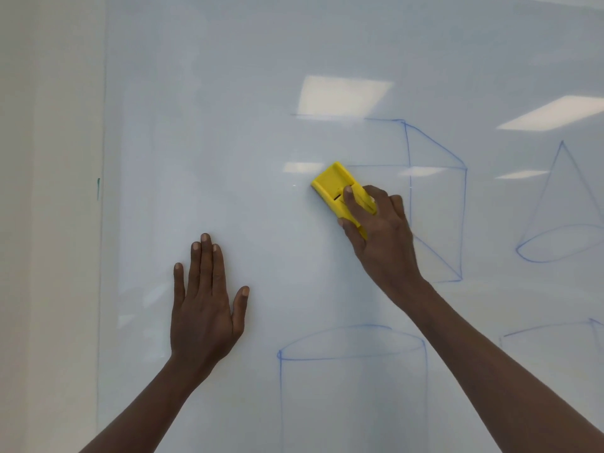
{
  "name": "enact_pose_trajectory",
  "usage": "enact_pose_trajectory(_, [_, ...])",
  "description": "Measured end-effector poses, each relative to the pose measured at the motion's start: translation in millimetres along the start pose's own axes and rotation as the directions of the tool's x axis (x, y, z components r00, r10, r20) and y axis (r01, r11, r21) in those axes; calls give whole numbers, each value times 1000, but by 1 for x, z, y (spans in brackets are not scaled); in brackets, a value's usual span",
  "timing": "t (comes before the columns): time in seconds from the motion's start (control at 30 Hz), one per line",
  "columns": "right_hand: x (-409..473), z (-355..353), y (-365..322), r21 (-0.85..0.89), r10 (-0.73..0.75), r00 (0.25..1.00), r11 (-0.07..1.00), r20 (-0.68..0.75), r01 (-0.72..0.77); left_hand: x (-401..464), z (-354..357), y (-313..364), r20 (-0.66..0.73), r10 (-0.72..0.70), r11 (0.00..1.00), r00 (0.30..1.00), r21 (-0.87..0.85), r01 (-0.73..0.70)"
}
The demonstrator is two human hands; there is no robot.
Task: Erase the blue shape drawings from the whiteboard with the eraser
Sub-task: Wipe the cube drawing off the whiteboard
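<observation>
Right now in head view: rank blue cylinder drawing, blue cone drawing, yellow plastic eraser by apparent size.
1. Blue cylinder drawing, largest, though cut off at the frame bottom.
2. Blue cone drawing, partly cropped at the right edge.
3. Yellow plastic eraser, smallest, partly covered by the right hand.

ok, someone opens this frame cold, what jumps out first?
The yellow eraser, pressed to the whiteboard near centre in the right hand, at the half-wiped left side of the blue cube. Next, the left hand flat on the board at lower left. Blue outlines remain: a cone at right, a cylinder at the bottom.
</observation>
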State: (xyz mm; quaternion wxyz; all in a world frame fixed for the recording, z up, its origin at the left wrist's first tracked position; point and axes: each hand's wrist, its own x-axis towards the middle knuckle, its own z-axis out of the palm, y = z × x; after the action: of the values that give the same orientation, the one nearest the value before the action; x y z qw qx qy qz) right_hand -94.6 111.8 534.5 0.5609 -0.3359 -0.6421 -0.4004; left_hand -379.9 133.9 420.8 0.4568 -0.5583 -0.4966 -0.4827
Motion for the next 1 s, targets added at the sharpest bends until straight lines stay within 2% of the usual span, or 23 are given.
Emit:
enact_pose_trajectory(0.17, [-41, -6, 1, -13, -80, 994, 997, 73, 81, 0, -1, 2, 14, 4, 1000, 1000, 3, -4])
enact_pose_trajectory(0.3, [-49, -17, 26, -16, -32, 998, 999, 50, 33, 3, -4, 9, 47, 11, 1000, 999, -13, -11])
enact_pose_trajectory(0.43, [-21, -19, 35, -34, 33, 999, 999, 15, -32, 23, -3, 28, 79, 83, 995, 993, -63, -78])
enact_pose_trajectory(0.67, [-38, -13, 20, -14, -9, 999, 1000, 48, 10, 52, 4, 63, 62, 28, 997, 998, -67, -23])
enact_pose_trajectory(0.83, [-60, -23, 53, -23, 4, 1000, 1000, 25, -3, 62, 7, 75, 43, 11, 997, 999, -71, -8])
enact_pose_trajectory(1.0, [-35, -27, 75, 16, 47, 999, 999, -25, -46, 62, 12, 78, -5, -6, 998, 1000, -57, 6])
